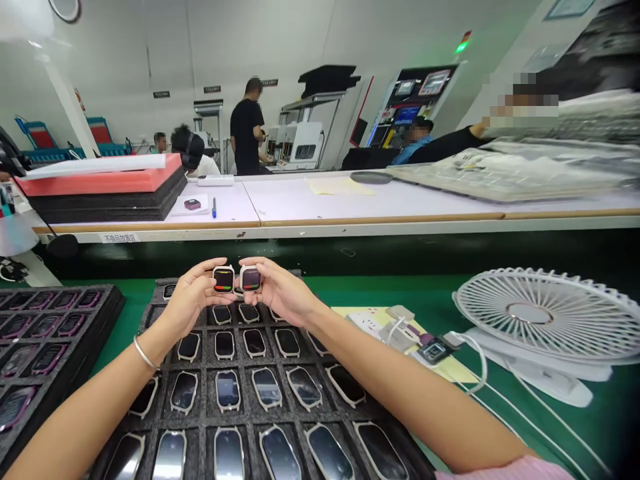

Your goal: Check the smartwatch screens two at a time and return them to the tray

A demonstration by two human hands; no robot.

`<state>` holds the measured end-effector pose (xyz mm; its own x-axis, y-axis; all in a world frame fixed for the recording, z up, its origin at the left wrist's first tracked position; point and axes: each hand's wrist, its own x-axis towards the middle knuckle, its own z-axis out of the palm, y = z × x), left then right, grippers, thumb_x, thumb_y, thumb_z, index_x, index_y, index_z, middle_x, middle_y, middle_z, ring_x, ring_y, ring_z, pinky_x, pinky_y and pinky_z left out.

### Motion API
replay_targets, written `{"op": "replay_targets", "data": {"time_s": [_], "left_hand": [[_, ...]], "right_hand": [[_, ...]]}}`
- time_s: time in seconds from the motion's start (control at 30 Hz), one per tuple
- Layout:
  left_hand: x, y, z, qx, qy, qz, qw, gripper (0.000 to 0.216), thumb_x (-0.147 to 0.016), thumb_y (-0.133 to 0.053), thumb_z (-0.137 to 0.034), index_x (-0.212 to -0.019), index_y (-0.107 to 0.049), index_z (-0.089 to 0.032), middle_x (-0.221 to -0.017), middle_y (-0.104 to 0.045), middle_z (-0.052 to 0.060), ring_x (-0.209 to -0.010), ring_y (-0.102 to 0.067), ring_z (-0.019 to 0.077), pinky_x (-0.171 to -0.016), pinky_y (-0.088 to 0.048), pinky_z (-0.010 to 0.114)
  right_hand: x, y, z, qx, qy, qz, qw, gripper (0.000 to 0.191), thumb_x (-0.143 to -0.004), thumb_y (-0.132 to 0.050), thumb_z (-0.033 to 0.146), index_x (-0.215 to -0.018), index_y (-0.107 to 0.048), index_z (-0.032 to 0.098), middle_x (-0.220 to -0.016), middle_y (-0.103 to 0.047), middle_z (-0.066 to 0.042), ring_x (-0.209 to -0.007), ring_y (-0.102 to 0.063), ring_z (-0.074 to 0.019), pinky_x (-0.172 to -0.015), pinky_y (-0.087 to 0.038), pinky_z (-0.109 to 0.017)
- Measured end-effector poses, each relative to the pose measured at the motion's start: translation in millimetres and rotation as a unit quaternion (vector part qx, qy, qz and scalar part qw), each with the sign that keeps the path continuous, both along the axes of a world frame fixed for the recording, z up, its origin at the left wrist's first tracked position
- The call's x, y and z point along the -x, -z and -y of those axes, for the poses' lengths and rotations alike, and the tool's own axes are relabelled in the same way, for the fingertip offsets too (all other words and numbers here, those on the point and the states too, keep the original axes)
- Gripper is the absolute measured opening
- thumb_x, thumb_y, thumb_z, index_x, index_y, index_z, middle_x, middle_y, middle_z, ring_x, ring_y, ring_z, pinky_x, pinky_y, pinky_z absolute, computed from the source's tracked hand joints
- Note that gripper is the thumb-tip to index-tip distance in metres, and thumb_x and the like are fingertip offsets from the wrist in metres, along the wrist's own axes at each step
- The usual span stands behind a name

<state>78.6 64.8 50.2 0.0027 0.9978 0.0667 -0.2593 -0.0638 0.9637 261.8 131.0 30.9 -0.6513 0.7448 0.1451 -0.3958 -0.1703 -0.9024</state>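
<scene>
My left hand (193, 298) grips a small square watch body (223, 279) whose lit screen shows red and green bands. My right hand (280, 291) grips a second watch body (251, 279) with a reddish lit screen. Both are held side by side, almost touching, above the far end of a black foam tray (205, 410). The tray holds several dark-screened watch bodies (228, 389) in rows of pockets. A thin bracelet (144, 353) circles my left wrist.
A second foam tray (43, 333) of watch bodies lies at left. A white fan (547, 319) lies face up at right, beside a charger with white cables (434, 349). Behind runs a long white bench with stacked foam sheets (107, 190). Several people work farther back.
</scene>
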Motion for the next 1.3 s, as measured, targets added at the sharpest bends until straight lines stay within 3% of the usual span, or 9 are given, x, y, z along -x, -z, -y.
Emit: {"op": "replay_targets", "data": {"time_s": [0.33,0.47,0.63,0.83,1.0,1.13,1.3], "left_hand": [[-5,-98.8,-20,-0.228,-0.064,-0.094,0.967,0.063,-0.065,-0.069,-0.011,-0.127,-0.056,-0.019,-0.099,-0.068,0.003,-0.075,-0.071,0.013,-0.075,-0.06,0.028],[-6,-120.5,-25,-0.282,-0.086,-0.115,0.949,0.063,-0.066,-0.069,-0.011,-0.127,-0.055,-0.018,-0.095,-0.069,0.003,-0.07,-0.069,0.0122,-0.075,-0.059,0.029],[-4,-134.9,-26,-0.308,-0.102,-0.106,0.94,0.065,-0.063,-0.072,-0.012,-0.125,-0.056,-0.021,-0.091,-0.065,0.001,-0.069,-0.069,0.0127,-0.072,-0.058,0.029],[-3,-140.2,-23,-0.325,-0.114,-0.119,0.931,0.067,-0.06,-0.074,-0.01,-0.124,-0.057,-0.021,-0.083,-0.06,-0.002,-0.068,-0.065,0.0117,-0.071,-0.057,0.029],[-3,-133.6,-21,-0.326,-0.124,-0.123,0.929,0.063,-0.058,-0.077,-0.013,-0.118,-0.061,-0.022,-0.085,-0.062,-0.002,-0.067,-0.061,0.0096,-0.07,-0.058,0.027],[-3,-116.0,-12,-0.323,-0.123,-0.127,0.93,0.056,-0.06,-0.077,-0.015,-0.115,-0.063,-0.021,-0.086,-0.063,-0.002,-0.069,-0.061,0.0091,-0.073,-0.059,0.027],[-3,-73.0,7,-0.261,-0.085,-0.126,0.953,0.059,-0.063,-0.079,-0.016,-0.119,-0.061,-0.022,-0.093,-0.066,0.0,-0.077,-0.065,0.0118,-0.081,-0.058,0.029]], "right_hand": [[7,-118.9,-19,-0.172,0.03,-0.018,0.985,0.018,-0.095,-0.044,0.028,-0.107,-0.055,0.02,-0.079,-0.071,-0.004,-0.056,-0.064,-0.0137,-0.053,-0.048,-0.026],[6,-153.4,-20,-0.208,0.021,-0.023,0.978,0.021,-0.094,-0.048,0.031,-0.11,-0.054,0.02,-0.084,-0.071,-0.004,-0.061,-0.065,-0.0139,-0.057,-0.05,-0.027],[3,-173.3,-21,-0.251,0.019,-0.02,0.968,0.039,-0.078,-0.061,0.016,-0.115,-0.052,0.02,-0.084,-0.07,-0.002,-0.064,-0.064,-0.0125,-0.06,-0.05,-0.026],[-2,-176.5,-21,-0.283,0.022,-0.015,0.959,0.052,-0.068,-0.062,0.008,-0.118,-0.053,0.02,-0.089,-0.071,-0.001,-0.066,-0.064,-0.0116,-0.061,-0.051,-0.026],[-8,-165.2,-17,-0.278,0.023,-0.002,0.96,0.055,-0.069,-0.063,0.007,-0.122,-0.053,0.019,-0.091,-0.071,-0.003,-0.069,-0.065,-0.0116,-0.065,-0.053,-0.027],[-14,-142.4,-12,-0.261,0.003,0.006,0.965,0.055,-0.073,-0.068,0.01,-0.124,-0.052,0.021,-0.09,-0.072,-0.002,-0.071,-0.068,-0.0122,-0.069,-0.055,-0.027],[-16,-89.7,0,-0.201,-0.026,0.008,0.979,0.055,-0.073,-0.068,0.009,-0.124,-0.053,0.022,-0.1,-0.072,-0.005,-0.075,-0.071,-0.0144,-0.068,-0.056,-0.027]]}}
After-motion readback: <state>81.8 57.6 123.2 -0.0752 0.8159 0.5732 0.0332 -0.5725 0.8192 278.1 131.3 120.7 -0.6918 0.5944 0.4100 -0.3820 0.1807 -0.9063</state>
